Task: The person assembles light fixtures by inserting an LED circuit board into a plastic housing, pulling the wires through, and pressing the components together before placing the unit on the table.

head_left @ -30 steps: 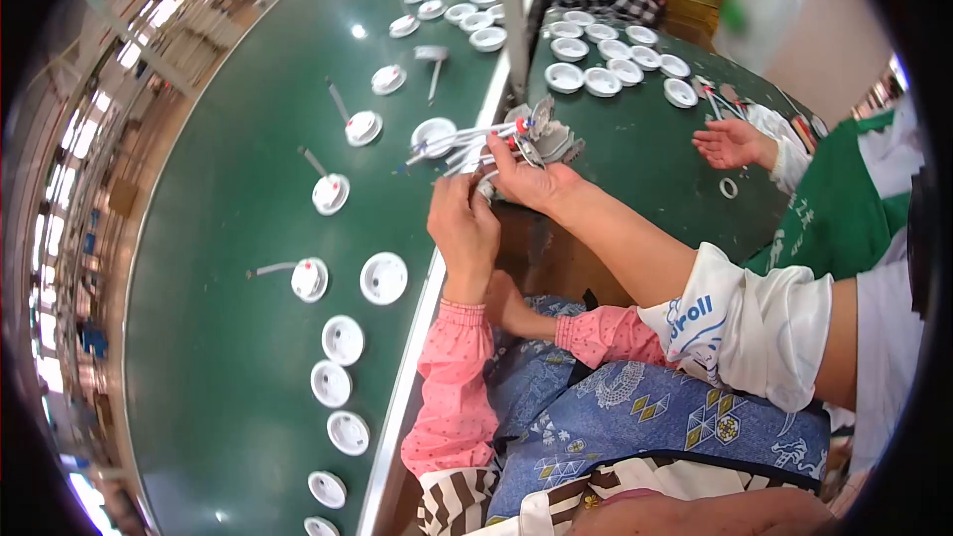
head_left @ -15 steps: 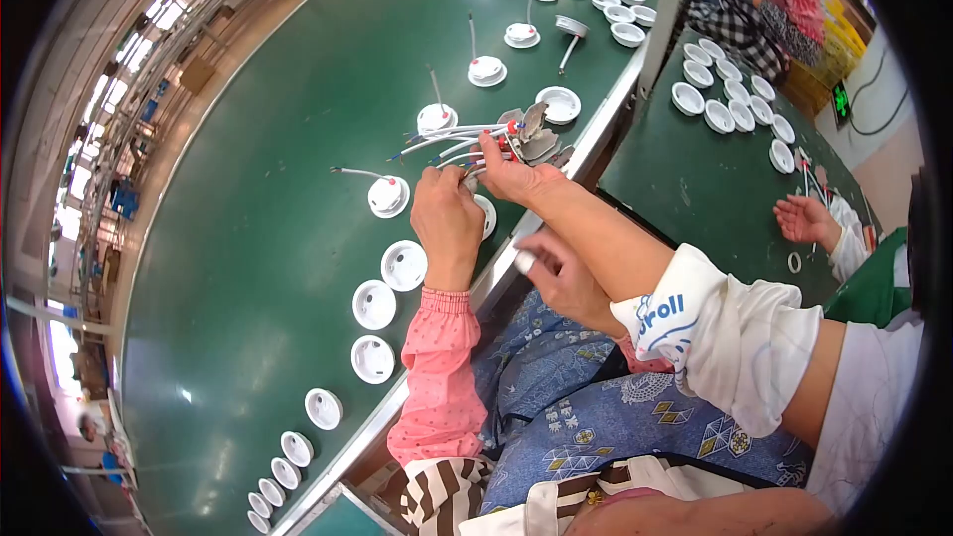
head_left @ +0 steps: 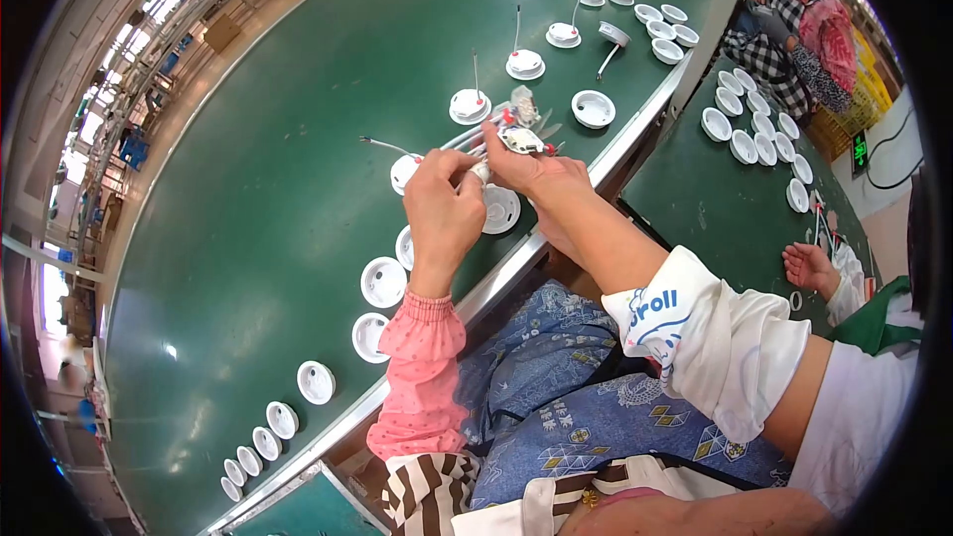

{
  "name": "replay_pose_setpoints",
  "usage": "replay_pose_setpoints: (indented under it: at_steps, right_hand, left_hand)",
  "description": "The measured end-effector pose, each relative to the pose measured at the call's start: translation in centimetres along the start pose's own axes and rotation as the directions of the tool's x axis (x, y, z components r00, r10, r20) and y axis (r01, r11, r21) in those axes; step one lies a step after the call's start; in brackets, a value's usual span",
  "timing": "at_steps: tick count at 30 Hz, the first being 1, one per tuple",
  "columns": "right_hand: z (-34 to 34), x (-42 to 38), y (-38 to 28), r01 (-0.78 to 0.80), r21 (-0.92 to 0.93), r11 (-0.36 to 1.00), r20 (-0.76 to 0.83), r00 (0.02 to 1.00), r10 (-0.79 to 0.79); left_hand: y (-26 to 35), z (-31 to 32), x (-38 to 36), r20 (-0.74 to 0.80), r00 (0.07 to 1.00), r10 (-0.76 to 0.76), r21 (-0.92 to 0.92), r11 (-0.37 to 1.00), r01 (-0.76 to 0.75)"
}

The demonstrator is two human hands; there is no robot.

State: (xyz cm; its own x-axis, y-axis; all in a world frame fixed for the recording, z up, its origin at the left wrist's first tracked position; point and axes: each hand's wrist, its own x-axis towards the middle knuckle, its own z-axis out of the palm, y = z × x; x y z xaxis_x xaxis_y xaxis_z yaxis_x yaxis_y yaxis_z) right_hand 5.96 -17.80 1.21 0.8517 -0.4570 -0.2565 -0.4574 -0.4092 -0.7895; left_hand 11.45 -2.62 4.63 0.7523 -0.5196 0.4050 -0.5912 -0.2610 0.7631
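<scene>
My left hand (head_left: 444,213), in a pink dotted sleeve, is closed around white wires (head_left: 465,142) at the end of a bundle. Its fingertips press together beside a small white piece. The bundle's other end carries red connectors and small grey-white plates (head_left: 520,139), held in a co-worker's hand (head_left: 531,171) that reaches in from the right. Beneath that person's forearm, part of my right hand (head_left: 558,236) shows; its fingers are hidden. Just below the hands sits a round white lamp housing (head_left: 501,210). Another housing with a wire (head_left: 404,174) lies partly behind my left hand.
More white housings (head_left: 383,282) form a row along the green table (head_left: 248,238), and wired ones (head_left: 525,65) stand farther up. A metal edge (head_left: 496,296) borders the table. To the right, a second green table (head_left: 685,179) holds more housings and another person's hand (head_left: 809,270).
My right hand has moved up from below the co-worker's forearm and is now mostly hidden behind it. The plates in the bundle have turned. The whole view has shifted slightly.
</scene>
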Motion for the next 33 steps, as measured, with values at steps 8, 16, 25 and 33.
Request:
replay_pose_setpoints:
  at_steps: [8,16,25,33]
  right_hand:
    - [-0.1,-2.3,-2.1,-0.172,0.203,0.964,0.045,0.985,0.167]
    - [-1.7,-4.7,-1.5,0.125,0.277,0.953,0.147,0.974,-0.171]
    - [0.0,1.5,8.1,0.693,-0.39,0.606,-0.168,0.593,-0.787]
    - [0.7,-3.2,7.3,0.474,-0.222,0.852,-0.516,0.684,-0.515]
  left_hand:
    - [-1.1,0.1,0.6,-0.126,0.988,0.086,0.11,0.991,-0.072]
    - [-2.6,-1.4,-0.6,-0.209,0.977,-0.03,-0.047,0.999,0.02]
    - [-4.7,-3.7,0.1,0.296,0.838,-0.457,-0.464,0.698,0.545]
    - [-6.8,-0.3,0.6,0.056,0.957,-0.284,0.084,0.957,0.278]
